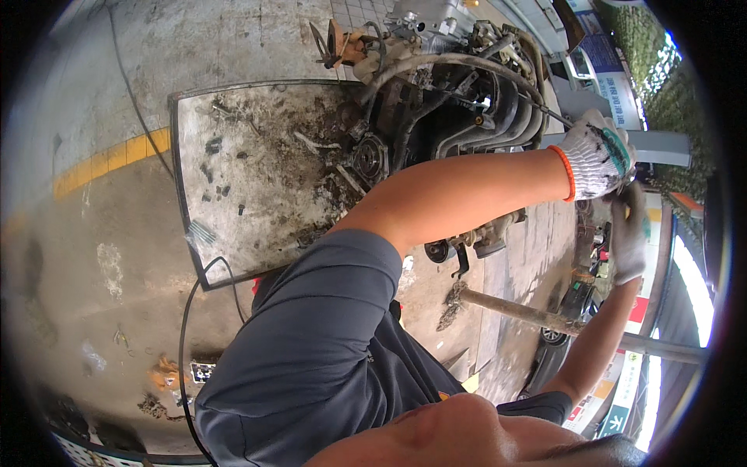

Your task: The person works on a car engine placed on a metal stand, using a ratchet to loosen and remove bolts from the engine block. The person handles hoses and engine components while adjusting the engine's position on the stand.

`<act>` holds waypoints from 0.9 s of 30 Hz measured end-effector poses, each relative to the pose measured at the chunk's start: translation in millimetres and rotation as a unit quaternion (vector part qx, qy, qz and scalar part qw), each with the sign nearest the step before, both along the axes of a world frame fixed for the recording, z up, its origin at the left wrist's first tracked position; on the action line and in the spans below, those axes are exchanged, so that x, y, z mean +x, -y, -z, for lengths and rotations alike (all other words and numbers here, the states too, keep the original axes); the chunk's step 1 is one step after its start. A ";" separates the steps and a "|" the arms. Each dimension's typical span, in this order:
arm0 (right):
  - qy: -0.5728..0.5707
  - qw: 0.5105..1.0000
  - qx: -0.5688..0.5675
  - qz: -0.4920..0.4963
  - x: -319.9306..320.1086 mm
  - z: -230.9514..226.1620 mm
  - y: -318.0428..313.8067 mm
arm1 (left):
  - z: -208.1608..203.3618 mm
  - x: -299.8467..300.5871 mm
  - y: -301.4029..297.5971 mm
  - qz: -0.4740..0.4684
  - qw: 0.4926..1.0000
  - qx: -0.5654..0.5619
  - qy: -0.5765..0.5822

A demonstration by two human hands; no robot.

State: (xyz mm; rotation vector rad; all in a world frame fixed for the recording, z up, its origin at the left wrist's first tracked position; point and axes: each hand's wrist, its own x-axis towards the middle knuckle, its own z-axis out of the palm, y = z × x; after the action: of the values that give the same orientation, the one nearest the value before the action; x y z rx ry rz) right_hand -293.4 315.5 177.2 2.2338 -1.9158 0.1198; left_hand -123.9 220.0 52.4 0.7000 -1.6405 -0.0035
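Observation:
My left hand (601,158), in a white knit glove with green coating and an orange cuff, is closed at the right side of the engine (486,117). A thin dark rod (559,118) runs from its fingers toward the engine's black curved intake pipes (520,117); its far end is hard to make out. Just below, my right hand (629,237), gloved too and partly blurred, is curled up close to the left one. What its fingers hold is hidden. A thick hose (443,61) arches over the engine, and a round pulley (369,158) faces the dirty tabletop.
A grimy, dark-edged tabletop (257,156) lies left of the engine, with scattered debris and a small clear bag (201,233). A black cable (184,350) hangs past its corner. Below stands a pole (521,311); a dark car (548,354) is beyond. Loose parts (165,373) lie on the floor.

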 end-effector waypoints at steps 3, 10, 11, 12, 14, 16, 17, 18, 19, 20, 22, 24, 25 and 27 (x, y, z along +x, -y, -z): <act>0.141 0.989 -0.005 0.034 88.1 47.0 -39.3 | 0.4 -14.3 20.9 -0.054 0.998 -0.005 0.010; 0.106 0.992 0.007 -0.064 118.1 13.9 -63.4 | 0.8 -4.1 2.8 0.063 0.997 -0.001 -0.038; 0.095 0.984 -0.028 -0.147 134.1 26.3 -65.6 | 2.1 -0.1 6.0 0.066 0.996 -0.007 -0.059; 0.011 0.982 -0.038 -0.187 134.1 25.2 -58.1 | -1.5 -3.6 18.4 0.063 0.997 0.028 -0.032; -0.150 0.945 -0.090 -0.277 137.7 23.0 -41.5 | 16.2 -9.7 40.8 0.022 0.991 -0.087 -0.101; -0.104 0.960 -0.124 -0.230 112.1 8.5 -13.4 | 24.6 -15.7 30.0 0.067 0.996 -0.051 0.020; -0.040 0.976 -0.156 -0.148 93.3 1.2 -2.7 | 13.8 -12.8 2.4 0.124 0.992 0.008 0.025; -0.016 0.975 -0.200 -0.099 90.0 -11.4 23.6 | 5.8 1.1 -13.2 0.151 0.985 0.069 0.037; 0.010 0.967 -0.244 -0.067 92.2 -27.9 58.0 | 2.9 11.4 -11.3 0.135 0.985 0.088 0.064; -0.113 0.949 -0.267 -0.123 37.9 -52.0 86.8 | 2.2 7.4 -18.1 0.110 0.992 0.064 0.018; -0.118 0.949 -0.238 -0.171 -13.6 -49.1 102.2 | 4.7 -1.2 -19.4 0.045 0.996 0.023 -0.075; -0.029 0.952 -0.266 -0.150 -14.3 9.1 76.6 | 0.6 0.9 -10.4 0.009 0.998 0.007 -0.060; -0.043 0.930 -0.338 -0.141 -8.9 50.1 66.1 | -0.3 5.6 1.6 -0.026 0.998 -0.002 -0.051; 0.343 0.853 -0.388 -0.065 31.8 125.5 26.4 | -1.1 3.7 20.6 -0.076 0.996 -0.019 -0.033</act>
State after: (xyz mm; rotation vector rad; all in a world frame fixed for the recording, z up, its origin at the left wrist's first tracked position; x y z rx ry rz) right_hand -261.6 289.1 51.7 1.8207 -1.4944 1.5802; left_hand -120.3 199.4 53.5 0.7851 -1.5170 0.1120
